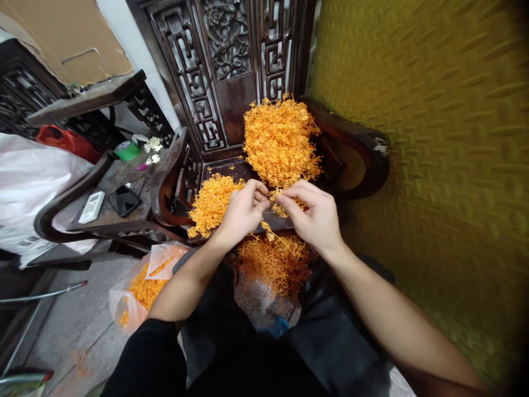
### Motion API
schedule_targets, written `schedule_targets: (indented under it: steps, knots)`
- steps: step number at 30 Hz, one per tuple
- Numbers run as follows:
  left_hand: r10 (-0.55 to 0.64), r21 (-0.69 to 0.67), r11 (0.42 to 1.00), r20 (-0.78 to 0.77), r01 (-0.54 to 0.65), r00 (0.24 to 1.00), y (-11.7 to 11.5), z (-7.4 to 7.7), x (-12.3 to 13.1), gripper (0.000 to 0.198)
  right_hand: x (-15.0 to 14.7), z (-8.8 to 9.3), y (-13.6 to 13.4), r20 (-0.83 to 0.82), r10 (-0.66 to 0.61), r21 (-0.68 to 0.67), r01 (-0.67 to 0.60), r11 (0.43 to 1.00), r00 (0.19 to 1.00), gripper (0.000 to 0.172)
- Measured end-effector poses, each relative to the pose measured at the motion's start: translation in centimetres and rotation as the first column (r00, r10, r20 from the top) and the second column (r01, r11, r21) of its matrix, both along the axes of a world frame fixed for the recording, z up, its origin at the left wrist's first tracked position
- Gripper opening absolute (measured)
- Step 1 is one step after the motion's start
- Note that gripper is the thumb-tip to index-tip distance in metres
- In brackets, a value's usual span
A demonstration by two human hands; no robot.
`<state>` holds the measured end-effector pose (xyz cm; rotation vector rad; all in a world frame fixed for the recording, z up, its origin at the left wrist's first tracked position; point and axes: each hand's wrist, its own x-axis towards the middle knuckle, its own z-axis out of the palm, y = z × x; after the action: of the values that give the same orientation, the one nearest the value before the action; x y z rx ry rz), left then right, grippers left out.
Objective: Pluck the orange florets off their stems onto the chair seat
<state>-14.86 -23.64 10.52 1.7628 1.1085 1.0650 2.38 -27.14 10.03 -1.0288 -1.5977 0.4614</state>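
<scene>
My right hand (316, 218) pinches a small orange plastic flower piece (278, 203) between thumb and fingers. Close beside it, my left hand (243, 212) has its fingers curled together; what they hold, if anything, is too small to make out. Behind both hands a tall heap of orange plastic flowers (281, 140) rests on the seat of a dark carved wooden chair (231, 102). A lower heap of loose orange pieces (212, 201) lies by my left hand, partly hidden by it. Under the seat edge, between my knees, is a mass of thin orange plastic sprigs (273, 259).
Left of the chair, a wooden side table (142, 190) bears a black phone (124, 200), a white device (91, 207) and a green tape roll (127, 150). A clear bag of orange pieces (146, 286) sits on the floor. A textured yellow-green surface (433, 165) stands close at right.
</scene>
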Motion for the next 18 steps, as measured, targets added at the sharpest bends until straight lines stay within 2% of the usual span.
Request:
schedule_targets:
  steps: [2, 5, 8, 12, 15, 18]
  knots:
    - [0.056, 0.089, 0.995, -0.076, -0.049, 0.996, 0.7, 0.0, -0.3, 0.019, 0.0, 0.6, -0.8, -0.026, 0.035, 0.026, -0.034, 0.999, 0.999, 0.019]
    - [0.227, 0.257, 0.948, -0.128, -0.188, 0.965, 2.4, 0.2, -1.5, 0.02, 0.5, 1.8, -2.2, -0.122, 0.216, 0.056, -0.211, 0.976, 0.969, 0.019]
    - [0.318, 0.323, 0.899, -0.015, -0.297, 0.948, 3.6, 0.5, -2.5, 0.014, 1.5, 2.5, -2.9, -0.262, 0.256, 0.007, -0.263, 0.965, 0.93, 0.018]
    - [0.311, 0.324, 0.877, 0.181, -0.356, 0.933, 3.2, 0.8, -2.4, 0.017, 2.4, 2.2, -2.3, -0.38, 0.208, -0.177, -0.292, 0.94, 0.901, 0.014]
    - [0.3, 0.389, 0.847, 0.213, -0.363, 0.93, 2.2, 1.0, -1.7, 0.02, 2.2, 1.7, -1.5, -0.294, 0.217, -0.297, -0.304, 0.905, 0.931, 0.037]
    - [0.318, 0.482, 0.79, 0.205, -0.378, 0.926, 1.4, 1.0, -1.1, 0.022, 1.6, 1.3, -0.8, -0.131, 0.245, -0.395, -0.278, 0.876, 0.961, 0.042]
